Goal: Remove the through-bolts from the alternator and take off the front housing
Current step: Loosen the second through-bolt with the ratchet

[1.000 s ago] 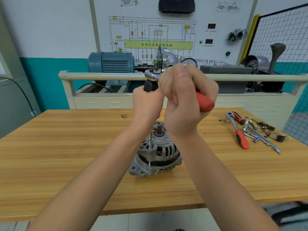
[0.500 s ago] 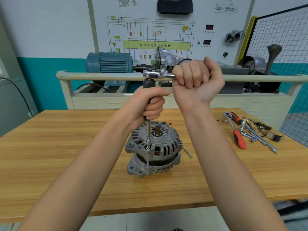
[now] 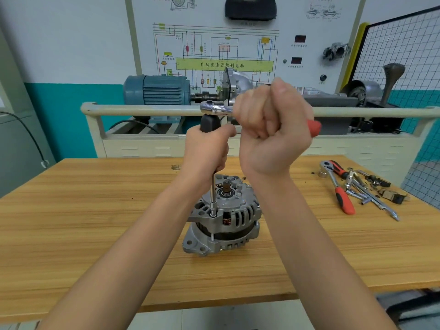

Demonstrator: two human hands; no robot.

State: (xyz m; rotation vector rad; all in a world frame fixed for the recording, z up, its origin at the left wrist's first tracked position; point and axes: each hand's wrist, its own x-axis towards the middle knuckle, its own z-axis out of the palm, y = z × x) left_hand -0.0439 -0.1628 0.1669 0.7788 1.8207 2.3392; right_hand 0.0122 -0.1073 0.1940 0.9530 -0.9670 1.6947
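— What lies nearest the camera?

— Two bare forearms reaching forward over the wooden tabletop [image 3: 71, 234]. Between them the alternator [image 3: 222, 217] stands on end on that tabletop, shaft pointing up, its ribbed front housing [image 3: 234, 210] on top.

— And the tool?

— A thin extension bar [image 3: 213, 194] stands upright with its lower end seated on a through-bolt [image 3: 212, 235] at the near-left edge of the housing; the bolt's shank shows in the gap below. The left hand [image 3: 206, 151] is wrapped round the bar's black grip, fingers curled tight on it.

— The other hand?

— The right hand [image 3: 271, 129] is a closed fist clamped on the handle of the ratchet wrench [image 3: 215, 108], which lies level across the top of the bar. The chrome head sticks out left of the fist, the red handle end out to the right.

— Anything loose beside it?

— To the right, well apart from the alternator, a second red-handled ratchet [image 3: 337, 186] lies among spare sockets and bars [image 3: 366, 194]; I can't tell the small dark pieces apart.

— Further back?

— A pale rail [image 3: 142, 110] runs across, then a blue electric motor [image 3: 157, 90] coupled to a metal housing, and a wiring diagram board [image 3: 223, 51] on the wall.
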